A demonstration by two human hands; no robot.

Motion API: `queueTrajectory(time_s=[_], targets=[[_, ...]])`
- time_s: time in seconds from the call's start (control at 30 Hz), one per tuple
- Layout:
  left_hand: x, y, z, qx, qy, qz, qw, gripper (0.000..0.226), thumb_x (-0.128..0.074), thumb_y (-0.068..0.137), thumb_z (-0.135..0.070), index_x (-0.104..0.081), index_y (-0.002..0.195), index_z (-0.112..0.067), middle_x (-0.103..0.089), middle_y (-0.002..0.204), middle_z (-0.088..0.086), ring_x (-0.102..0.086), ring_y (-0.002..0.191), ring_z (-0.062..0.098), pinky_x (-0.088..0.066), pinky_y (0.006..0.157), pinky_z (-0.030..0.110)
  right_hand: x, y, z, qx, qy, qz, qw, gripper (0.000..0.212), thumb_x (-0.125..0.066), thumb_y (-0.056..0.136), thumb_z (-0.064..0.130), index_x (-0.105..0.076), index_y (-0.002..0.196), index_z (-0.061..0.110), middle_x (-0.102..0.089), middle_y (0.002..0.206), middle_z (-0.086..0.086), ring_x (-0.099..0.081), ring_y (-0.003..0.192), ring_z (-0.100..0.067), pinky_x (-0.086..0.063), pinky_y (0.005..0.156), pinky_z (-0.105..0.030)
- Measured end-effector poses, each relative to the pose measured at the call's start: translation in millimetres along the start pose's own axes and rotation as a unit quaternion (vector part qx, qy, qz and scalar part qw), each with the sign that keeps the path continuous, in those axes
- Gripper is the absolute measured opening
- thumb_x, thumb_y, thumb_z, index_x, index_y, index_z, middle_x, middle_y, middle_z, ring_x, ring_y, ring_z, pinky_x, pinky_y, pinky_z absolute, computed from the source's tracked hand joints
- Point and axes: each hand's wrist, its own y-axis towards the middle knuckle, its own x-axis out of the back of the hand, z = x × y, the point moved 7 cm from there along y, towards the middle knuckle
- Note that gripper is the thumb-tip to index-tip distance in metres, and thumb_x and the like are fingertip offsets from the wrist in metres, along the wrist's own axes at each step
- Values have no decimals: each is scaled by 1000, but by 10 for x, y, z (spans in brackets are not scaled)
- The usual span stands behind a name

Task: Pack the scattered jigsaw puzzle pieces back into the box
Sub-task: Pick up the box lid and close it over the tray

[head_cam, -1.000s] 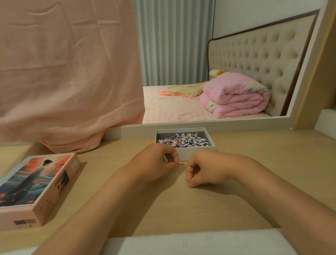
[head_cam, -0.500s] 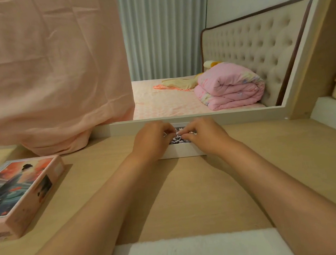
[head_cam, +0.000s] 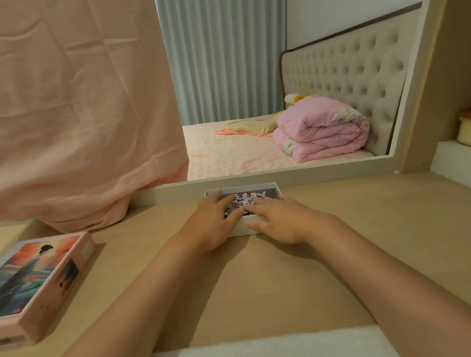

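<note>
1. White box (head_cam: 246,186) sits under both hands, holding the puzzle pieces (head_cam: 251,198).
2. L hand (head_cam: 212,225) & R hand (head_cam: 278,221): side by side, fingers flat on pieces, gripping nothing.
3. Rec.: press lightly, level evenly; keep pieces below rim.

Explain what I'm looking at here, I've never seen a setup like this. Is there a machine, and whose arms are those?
There is no machine. These are a person's two bare arms, filmed by one wide-angle camera worn on their head, looking forward and down. On the wooden desk sits an open white box holding loose jigsaw pieces. The left hand and right hand lie over the pieces with fingers nearly straight, and neither visibly grips anything. To the left lies a pink picture-printed box, likely the lid. Behind stands a mirror, partly covered by a pink cloth.
</note>
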Motion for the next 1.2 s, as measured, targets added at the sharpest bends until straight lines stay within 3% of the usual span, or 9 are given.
queueTrajectory(time_s=[0.13,0.37,0.47,0.67,0.73,0.8,0.87,1.03,1.2], targets=[[20,-192,-75,-14,3,26,1000,57,-41,99,-53,-35,151,-30,-16,163,2,-12,149,20,-12,119,34,90,-193,76,0,37,-4,999,55,-41,103,43,-27,155,35,-17,165,4,-13,152,-13,-7,123,-39],[473,-554,97,3,65,-6,998,56,-41,99,-49,-31,151,-30,-20,162,5,-17,148,23,-18,118,36,408,-213,589,32,96,-87,991,42,-41,104,40,-48,145,34,-29,162,4,-31,146,-22,-26,118,-41],[766,-780,459,55,103,-15,993,63,-46,98,-46,-25,154,-26,-16,163,4,-15,148,25,-18,117,38,488,-132,1045,68,122,-88,986,42,-43,104,36,-50,145,28,-40,156,2,-38,141,-20,-29,113,-35],[1378,-1312,1399,203,218,-58,953,61,-47,94,-49,-34,147,-24,-36,150,8,-31,137,31,-30,108,45,262,139,1992,140,100,-58,983,51,-52,101,33,-42,149,21,-39,156,-2,-35,143,-22,-28,117,-35],[1427,-1499,1636,263,233,-25,936,55,-37,95,-54,-45,140,-24,-41,145,11,-35,134,33,-32,106,45,93,225,2219,153,98,-40,982,56,-55,99,32,-38,151,21,-35,158,-2,-33,144,-21,-28,118,-35],[1382,-1622,1836,298,199,9,934,66,-32,90,-64,-45,140,-24,-41,146,13,-35,135,34,-33,106,46,-66,299,2364,157,99,-17,983,63,-58,96,33,-33,154,24,-28,162,-2,-30,146,-22,-26,119,-37],[1330,-1639,1907,276,183,33,943,71,-32,85,-68,-43,138,-22,-39,146,13,-33,135,34,-34,107,48,-169,349,2443,156,105,3,982,68,-59,96,32,-27,155,29,-20,164,-1,-28,147,-23,-26,120,-39],[1304,-1471,1648,121,171,49,977,18,-52,86,-46,-43,88,-31,-45,101,-7,-46,102,21,-43,88,38,-162,391,2414,155,105,-7,982,73,-59,94,26,-22,156,31,-23,161,-8,-30,145,-28,-29,117,-41],[1132,-1291,1339,35,102,77,991,29,-55,79,-42,-56,108,-41,-50,103,-18,-53,91,13,-48,84,38,-156,417,2072,99,81,-6,992,80,-60,93,31,-14,157,38,-6,167,-8,-15,152,-30,-23,121,-45]])
